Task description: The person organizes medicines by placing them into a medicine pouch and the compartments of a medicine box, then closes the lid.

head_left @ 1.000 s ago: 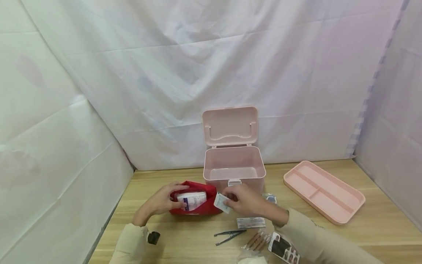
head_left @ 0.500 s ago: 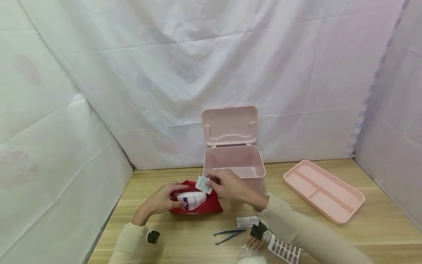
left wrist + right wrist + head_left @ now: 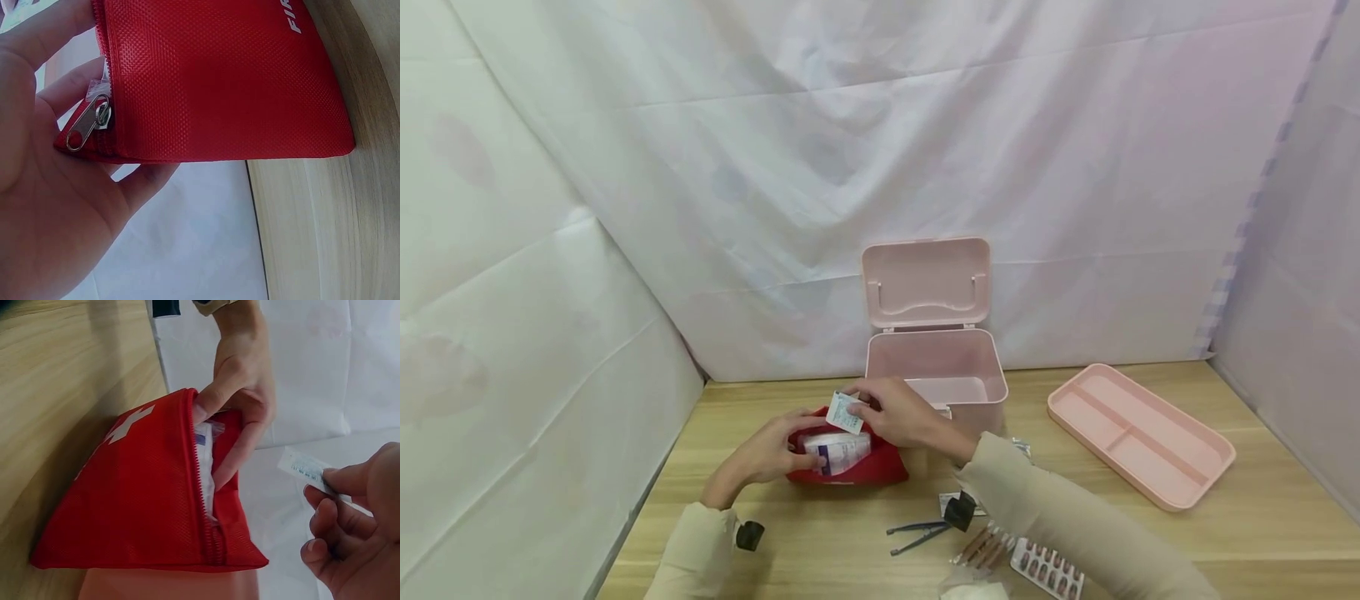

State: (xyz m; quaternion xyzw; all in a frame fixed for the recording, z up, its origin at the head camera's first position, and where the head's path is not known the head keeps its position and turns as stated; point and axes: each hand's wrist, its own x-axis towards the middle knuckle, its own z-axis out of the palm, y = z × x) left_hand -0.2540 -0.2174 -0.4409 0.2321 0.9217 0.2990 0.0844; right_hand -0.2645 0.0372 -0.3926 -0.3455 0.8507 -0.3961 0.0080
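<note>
A red zippered first-aid pouch (image 3: 883, 468) stands on the table with its mouth spread apart. My left hand (image 3: 766, 452) holds it by the left end, thumb and fingers at the opening. Inside sits a white package with a purple patch (image 3: 844, 452). Between thumb and fingertips, my right hand (image 3: 901, 414) pinches a small white sachet with greenish print (image 3: 845, 413) above the pouch's mouth. The sachet (image 3: 303, 469) is apart from the pouch (image 3: 137, 506) in the right wrist view. A metal zipper pull (image 3: 90, 123) hangs by my left palm in the left wrist view.
Behind the pouch stands a pink box (image 3: 936, 362), lid raised. A pink divided tray (image 3: 1138, 437) lies right. Nearer me are blue-grey tweezers (image 3: 917, 533), a capsule blister pack (image 3: 1047, 571), brown sticks in clear wrap (image 3: 985, 546) and a partly covered white strip (image 3: 951, 502).
My right hand has carried the sachet leftward and up, from beside the pouch to over its mouth. The left hand keeps its hold on the pouch.
</note>
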